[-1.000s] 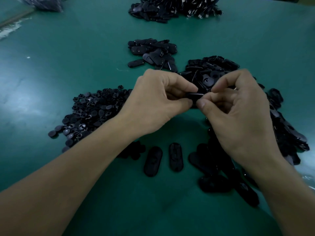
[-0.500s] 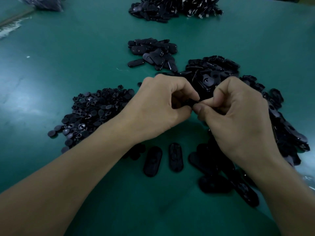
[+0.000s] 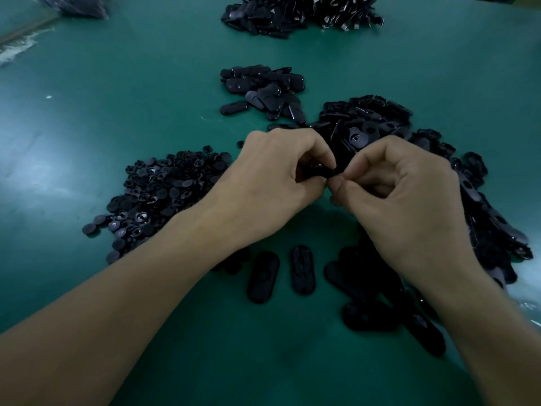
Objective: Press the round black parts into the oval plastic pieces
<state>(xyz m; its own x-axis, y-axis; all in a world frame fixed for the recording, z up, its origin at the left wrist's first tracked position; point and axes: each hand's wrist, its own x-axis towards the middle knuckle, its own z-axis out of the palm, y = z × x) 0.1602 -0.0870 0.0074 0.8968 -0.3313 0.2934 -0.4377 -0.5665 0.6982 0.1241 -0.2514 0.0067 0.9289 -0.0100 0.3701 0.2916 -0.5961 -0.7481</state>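
Observation:
My left hand [image 3: 272, 183] and my right hand [image 3: 404, 200] meet above the middle of the green table, fingertips pinched together on one small black oval piece [image 3: 325, 172], mostly hidden by the fingers. Whether a round part sits in it cannot be seen. A heap of round black parts [image 3: 164, 191] lies left of my left hand. A large heap of oval plastic pieces [image 3: 369, 124] spreads behind and to the right of my right hand. Two oval pieces [image 3: 263, 276] [image 3: 303, 269] lie flat below the hands.
A smaller pile of oval pieces [image 3: 263, 89] sits further back, and another big black pile [image 3: 301, 13] lies at the far edge. More ovals [image 3: 369, 315] lie under my right forearm. A dark bag [image 3: 76, 5] rests at the far left corner.
Both hands have closed tighter around the piece and shifted slightly down; the piece, visible between the fingertips a second ago, is now mostly covered.

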